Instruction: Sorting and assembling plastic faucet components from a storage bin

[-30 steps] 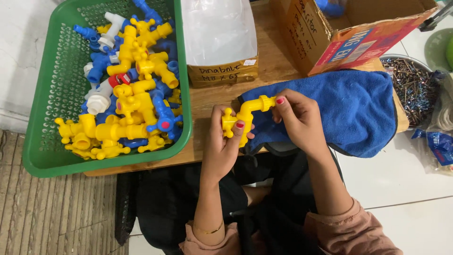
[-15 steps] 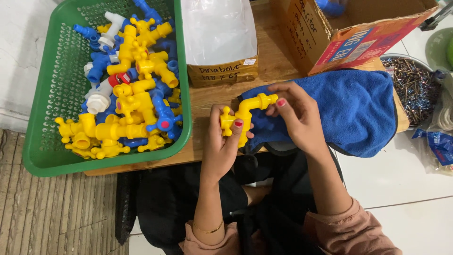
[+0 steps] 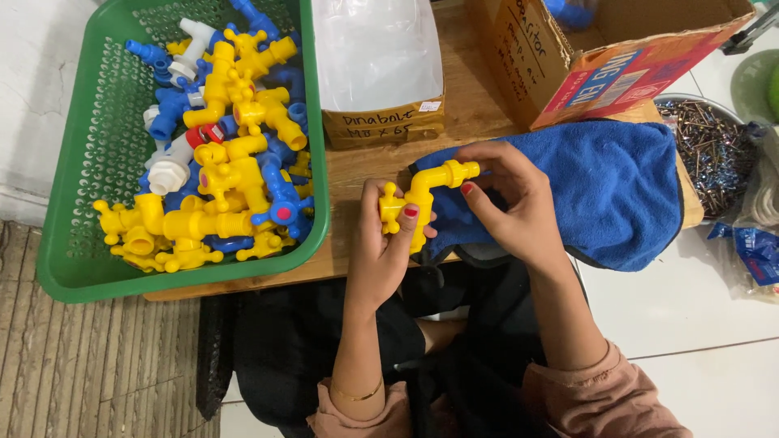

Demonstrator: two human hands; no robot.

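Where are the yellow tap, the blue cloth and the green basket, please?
yellow tap (image 3: pixel 422 191), head view, its body.
blue cloth (image 3: pixel 617 186), head view, its middle.
green basket (image 3: pixel 89 162), head view, its left wall.

A small home workshop, by the look of it. Left of the fingers (image 3: pixel 406 212) sits a green basket (image 3: pixel 77 243) heaped with plastic taps (image 3: pixel 219 174). Right of them, a bowl of nails (image 3: pixel 714 150) beside cardboard boxes (image 3: pixel 600 57), floor tiles below.

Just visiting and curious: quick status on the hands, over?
Left hand and right hand both grip one yellow plastic tap. Held over blue cloth at the table edge. Green basket of taps alongside, nothing in the way.
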